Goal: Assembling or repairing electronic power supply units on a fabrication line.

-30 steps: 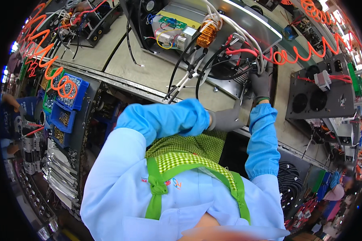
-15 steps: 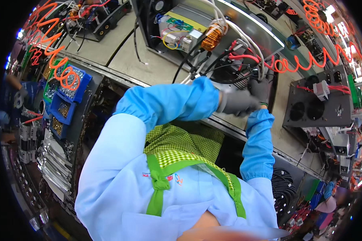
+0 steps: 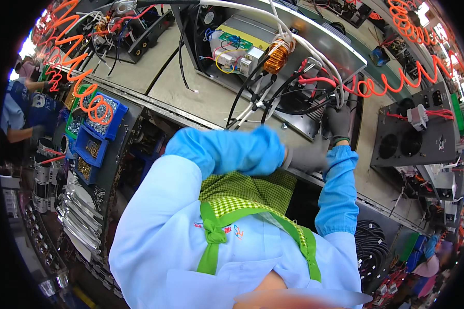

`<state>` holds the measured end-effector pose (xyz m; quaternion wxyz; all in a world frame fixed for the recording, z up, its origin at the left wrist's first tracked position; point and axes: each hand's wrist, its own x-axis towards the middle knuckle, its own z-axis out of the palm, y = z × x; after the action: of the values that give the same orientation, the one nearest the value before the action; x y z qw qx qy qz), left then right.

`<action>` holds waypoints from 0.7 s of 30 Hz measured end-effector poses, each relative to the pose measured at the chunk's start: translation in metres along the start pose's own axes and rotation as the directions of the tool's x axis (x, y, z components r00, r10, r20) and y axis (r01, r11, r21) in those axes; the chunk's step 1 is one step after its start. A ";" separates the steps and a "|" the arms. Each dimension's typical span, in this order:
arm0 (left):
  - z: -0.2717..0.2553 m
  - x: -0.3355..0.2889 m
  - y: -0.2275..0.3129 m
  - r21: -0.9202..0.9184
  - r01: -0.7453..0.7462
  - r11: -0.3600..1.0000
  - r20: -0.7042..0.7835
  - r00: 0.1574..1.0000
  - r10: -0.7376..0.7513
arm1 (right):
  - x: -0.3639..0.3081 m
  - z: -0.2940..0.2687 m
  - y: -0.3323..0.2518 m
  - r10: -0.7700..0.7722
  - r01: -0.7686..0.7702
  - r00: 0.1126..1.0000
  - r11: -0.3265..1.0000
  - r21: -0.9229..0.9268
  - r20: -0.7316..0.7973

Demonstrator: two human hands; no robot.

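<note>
An open metal chassis [image 3: 343, 54] lies on the bench in front of me. Inside it are a copper-wound coil [image 3: 276, 56], a green circuit board [image 3: 235, 40] and thick red cable [image 3: 314, 80]. White cables [image 3: 319, 54] arch over it and come down beside my right hand [image 3: 339, 121]. That hand, in a grey glove, is closed at the chassis's near right corner; what its fingers hold is hidden. My left hand [image 3: 307, 155], also gloved in grey, is smeared by motion just nearer to me, beside my right wrist. Its fingers cannot be made out.
Blue bins [image 3: 107, 116] of small metal fasteners stand at the left, under a coiled orange hose [image 3: 82, 77]. A dark unit with fans [image 3: 411, 139] sits on the right. Coiled black cable [image 3: 371, 246] lies at lower right. Another person [image 3: 16, 110] is at the far left.
My left hand has moved back toward me, away from the chassis. My right hand stays by the white cables. The whole view has shifted slightly.
</note>
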<state>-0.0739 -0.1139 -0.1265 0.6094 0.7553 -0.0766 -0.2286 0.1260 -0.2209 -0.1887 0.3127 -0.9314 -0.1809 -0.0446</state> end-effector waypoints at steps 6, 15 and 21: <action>-0.001 0.000 -0.010 -0.012 -0.064 0.998 0.006 0.998 0.064 | -0.004 -0.001 0.003 -0.013 0.015 0.995 1.000 0.025 -0.098; 0.016 0.001 -0.072 0.206 -0.223 0.953 -0.006 0.974 0.229 | -0.004 -0.003 -0.006 0.035 -0.036 0.998 0.999 -0.016 -0.051; -0.042 0.004 0.032 -0.437 -0.022 0.899 0.135 0.987 0.090 | -0.010 -0.004 -0.013 -0.028 0.040 0.990 0.996 0.084 -0.139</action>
<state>-0.0466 -0.0863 -0.0907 0.7610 0.5785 -0.0915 -0.2790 0.1125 -0.2170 -0.1797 0.3639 -0.9084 -0.1763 -0.1064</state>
